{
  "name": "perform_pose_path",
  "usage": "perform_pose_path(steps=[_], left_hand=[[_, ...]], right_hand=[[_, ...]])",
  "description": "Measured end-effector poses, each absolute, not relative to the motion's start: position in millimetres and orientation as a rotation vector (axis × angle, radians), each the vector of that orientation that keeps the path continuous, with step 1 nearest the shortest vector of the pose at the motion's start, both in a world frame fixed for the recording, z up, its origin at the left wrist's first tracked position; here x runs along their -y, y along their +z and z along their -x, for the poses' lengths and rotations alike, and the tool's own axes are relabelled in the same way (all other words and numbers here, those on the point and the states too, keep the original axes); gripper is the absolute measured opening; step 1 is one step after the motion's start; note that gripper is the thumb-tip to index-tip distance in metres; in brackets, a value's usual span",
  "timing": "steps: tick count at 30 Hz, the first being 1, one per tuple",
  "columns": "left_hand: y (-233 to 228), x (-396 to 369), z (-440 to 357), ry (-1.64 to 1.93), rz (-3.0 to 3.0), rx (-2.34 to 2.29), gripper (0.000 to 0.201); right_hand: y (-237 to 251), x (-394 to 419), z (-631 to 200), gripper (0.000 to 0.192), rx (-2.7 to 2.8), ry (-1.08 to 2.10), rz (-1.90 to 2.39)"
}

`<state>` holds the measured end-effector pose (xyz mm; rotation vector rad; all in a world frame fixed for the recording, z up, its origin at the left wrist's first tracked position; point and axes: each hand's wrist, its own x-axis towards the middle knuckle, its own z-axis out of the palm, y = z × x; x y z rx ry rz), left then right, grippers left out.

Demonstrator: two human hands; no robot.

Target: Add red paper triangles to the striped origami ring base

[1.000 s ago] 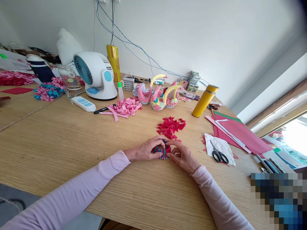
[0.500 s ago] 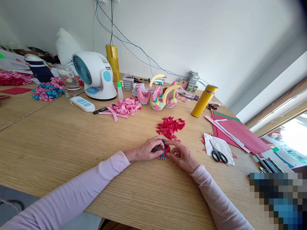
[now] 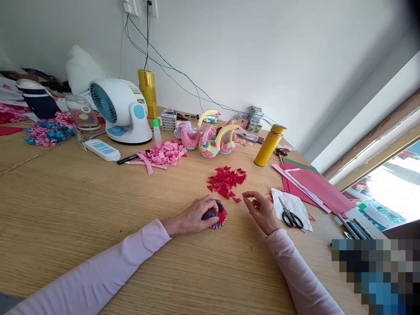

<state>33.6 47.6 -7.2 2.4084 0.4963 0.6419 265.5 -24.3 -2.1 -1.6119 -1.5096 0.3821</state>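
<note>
My left hand (image 3: 193, 215) rests on the wooden table (image 3: 82, 197) and grips a small round piece (image 3: 217, 214) built of red and blue folded paper triangles. My right hand (image 3: 262, 210) hovers just to the right of it, fingers apart, holding nothing, close to a loose red triangle (image 3: 235, 200). A pile of red folded triangles (image 3: 225, 180) lies just beyond both hands.
Scissors (image 3: 289, 216) lie on white paper at the right, beside red paper sheets (image 3: 315, 186). A yellow flask (image 3: 269, 145), paper swans (image 3: 210, 138), pink folded pieces (image 3: 166, 153), a white fan (image 3: 120, 109), a remote (image 3: 101, 149) and a pen (image 3: 129, 158) stand farther back.
My right hand has let go of the round piece and moved right, opening its fingers. My left hand keeps its hold. The view has shifted slightly.
</note>
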Motion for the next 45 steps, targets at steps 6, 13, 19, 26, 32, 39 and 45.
perform_pose_path(steps=[6, 13, 19, 26, 32, 39, 45], left_hand=[[-10, -44, -32, 0.684, -2.39, -0.567, 0.021], [-1, -36, -37, 0.63, -2.589, -0.561, 0.042], [-5, -30, -51, 0.753, -2.591, -0.621, 0.02], [-15, -39, -65, 0.792, -2.499, -0.662, 0.011], [-13, -42, -66, 0.859, -2.399, -0.598, 0.008], [-17, -44, -67, 0.864, -2.426, -0.655, 0.014], [-19, -49, -66, 0.845, -2.451, -0.604, 0.02]], right_hand=[[-14, 11, -276, 0.02, 1.72, 0.244, 1.674], [-11, 16, -270, 0.031, 1.408, 0.652, 1.627], [-4, 27, -252, 0.037, 0.948, 1.147, 1.263], [-1, 32, -240, 0.045, 0.701, 1.242, 1.091], [-7, 30, -232, 0.038, 0.691, 1.219, 1.146], [-10, 32, -221, 0.035, 0.79, 1.12, 1.231], [-11, 34, -222, 0.034, 0.893, 1.235, 1.175]])
